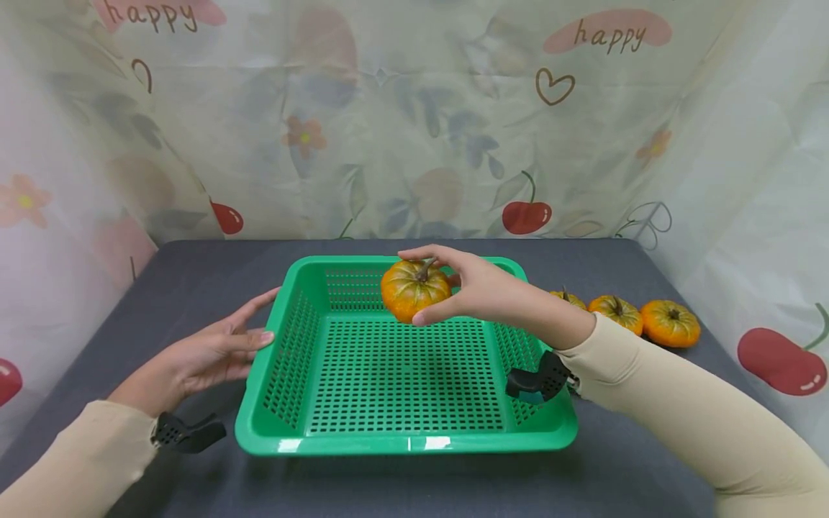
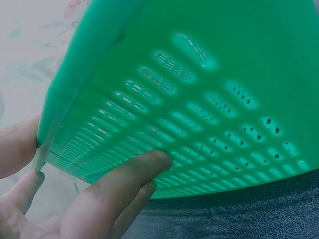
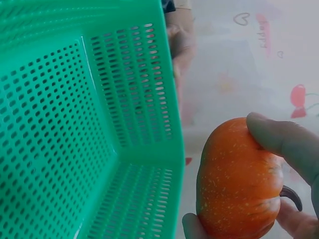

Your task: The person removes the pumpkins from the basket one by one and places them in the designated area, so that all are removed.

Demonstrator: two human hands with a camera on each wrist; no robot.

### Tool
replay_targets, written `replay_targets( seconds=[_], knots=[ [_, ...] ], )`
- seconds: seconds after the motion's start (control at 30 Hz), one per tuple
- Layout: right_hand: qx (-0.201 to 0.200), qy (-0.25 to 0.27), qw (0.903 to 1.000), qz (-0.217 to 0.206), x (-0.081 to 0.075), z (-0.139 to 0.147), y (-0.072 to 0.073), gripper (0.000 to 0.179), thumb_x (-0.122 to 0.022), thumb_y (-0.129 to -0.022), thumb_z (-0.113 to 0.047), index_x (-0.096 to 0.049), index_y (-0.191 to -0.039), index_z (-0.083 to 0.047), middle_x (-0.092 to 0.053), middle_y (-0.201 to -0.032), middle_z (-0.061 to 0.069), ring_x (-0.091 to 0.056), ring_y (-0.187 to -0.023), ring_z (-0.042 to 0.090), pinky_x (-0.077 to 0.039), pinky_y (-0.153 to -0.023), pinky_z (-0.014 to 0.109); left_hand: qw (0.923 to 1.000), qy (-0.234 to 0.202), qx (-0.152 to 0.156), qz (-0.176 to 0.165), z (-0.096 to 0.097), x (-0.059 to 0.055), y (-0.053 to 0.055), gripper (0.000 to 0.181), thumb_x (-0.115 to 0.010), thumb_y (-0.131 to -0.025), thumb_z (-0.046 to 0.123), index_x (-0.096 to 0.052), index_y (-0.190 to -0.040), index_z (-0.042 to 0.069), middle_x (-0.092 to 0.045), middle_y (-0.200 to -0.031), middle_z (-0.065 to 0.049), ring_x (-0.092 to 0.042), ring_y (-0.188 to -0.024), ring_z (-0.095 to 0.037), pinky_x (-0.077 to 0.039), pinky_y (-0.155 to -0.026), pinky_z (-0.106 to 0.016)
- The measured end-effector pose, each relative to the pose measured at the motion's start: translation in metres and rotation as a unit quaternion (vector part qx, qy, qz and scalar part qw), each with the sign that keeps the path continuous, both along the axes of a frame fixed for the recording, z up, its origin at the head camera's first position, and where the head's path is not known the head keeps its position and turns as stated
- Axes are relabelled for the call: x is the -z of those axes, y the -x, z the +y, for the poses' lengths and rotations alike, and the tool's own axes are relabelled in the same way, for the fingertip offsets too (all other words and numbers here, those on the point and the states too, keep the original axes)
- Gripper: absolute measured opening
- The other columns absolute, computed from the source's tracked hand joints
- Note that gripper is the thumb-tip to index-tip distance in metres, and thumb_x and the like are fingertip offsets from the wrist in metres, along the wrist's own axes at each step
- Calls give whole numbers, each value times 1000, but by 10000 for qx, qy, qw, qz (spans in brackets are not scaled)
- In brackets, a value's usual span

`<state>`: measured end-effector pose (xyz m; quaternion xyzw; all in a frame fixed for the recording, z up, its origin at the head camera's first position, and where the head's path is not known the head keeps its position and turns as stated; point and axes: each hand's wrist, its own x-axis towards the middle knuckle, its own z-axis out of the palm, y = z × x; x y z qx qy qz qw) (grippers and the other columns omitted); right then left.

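Observation:
Over the back part of a green plastic basket, my right hand holds a small orange pumpkin between thumb and fingers. Its brown stem points up toward the head camera. The right wrist view shows the pumpkin beside the basket's rim, with fingertips on both its sides. My left hand is at the basket's left side, holding it by the rim. In the left wrist view, fingers lie against the slotted outer wall. The basket's perforated floor is bare.
Several more orange pumpkins sit in a row on the dark tabletop, right of the basket and partly behind my right forearm. A printed curtain closes off the back and sides. Black wrist cameras hang under both sleeves.

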<state>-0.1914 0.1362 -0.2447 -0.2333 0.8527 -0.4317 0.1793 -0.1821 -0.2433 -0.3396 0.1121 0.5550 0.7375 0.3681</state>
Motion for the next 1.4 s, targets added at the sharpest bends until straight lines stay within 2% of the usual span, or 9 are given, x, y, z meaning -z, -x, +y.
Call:
replay_targets(
  seconds=[0.1, 0.23, 0.6, 0.8, 1.0, 1.2, 1.33, 1.4],
  knots=[
    [136, 26, 9999, -103, -5, 8, -6, 74, -84, -76, -23, -47, -139, -39, -47, -134, -5, -59, -107, 29, -57, -81, 36, 10000, -39, 31, -2, 0, 0, 0, 82, -44, -102, 4, 11, -153, 36, -60, -129, -7, -68, -105, -25, -54, -91, -48],
    [226, -2, 9997, -44, -8, 19, -10, 75, -85, -75, -25, -47, -138, -37, -47, -133, -1, -60, -108, 29, -57, -81, 35, 10000, -79, 42, -14, 1, 0, 0, 82, -43, -102, 3, 11, -153, 36, -60, -130, -7, -68, -105, -25, -55, -90, -47],
    [496, -130, 9983, 293, -2, 54, -19, 74, -85, -75, -28, -47, -138, -30, -43, -133, 6, -58, -110, 31, -56, -82, 36, 9999, -119, 17, -47, 1, 0, 0, 81, -43, -102, 3, 11, -153, 36, -60, -129, -8, -69, -104, -26, -55, -90, -47],
    [767, -250, 9956, 479, -5, 73, -29, 74, -84, -76, -29, -46, -140, -29, -42, -138, 4, -49, -123, 35, -52, -92, 44, 10000, 1, -61, -43, 1, -1, -1, 82, -45, -102, 4, 10, -154, 36, -61, -127, -7, -69, -103, -25, -56, -89, -47],
    [941, -231, 9932, 652, -9, 92, -35, 75, -82, -78, -28, -43, -143, -25, -40, -143, 2, -42, -130, 34, -41, -105, 57, 10000, 66, -75, -4, 1, -1, -1, 83, -46, -102, 4, 10, -154, 36, -61, -128, -7, -69, -104, -26, -55, -89, -48],
    [1206, -301, 9901, 645, -11, 111, -43, 75, -80, -80, -27, -40, -144, -26, -38, -143, 4, -47, -128, 40, -51, -95, 50, 10000, 18, -32, -3, 1, -2, -1, 82, -45, -102, 4, 10, -154, 36, -60, -129, -7, -68, -105, -26, -55, -90, -48],
    [1377, -296, 9876, 696, -10, 124, -48, 77, -79, -82, -24, -38, -146, -26, -37, -144, 4, -47, -126, 40, -48, -98, 53, 10000, -47, 21, -12, 1, -2, -1, 81, -44, -102, 4, 10, -154, 36, -60, -129, -7, -68, -105, -26, -54, -91, -48],
    [1469, -300, 9863, 691, -9, 131, -49, 78, -79, -82, -22, -37, -147, -28, -35, -145, 2, -48, -125, 39, -50, -96, 48, 10000, -57, 33, -10, 1, -2, -1, 81, -44, -102, 4, 10, -154, 36, -60, -130, -7, -68, -105, -26, -54, -91, -48]
  ],
)
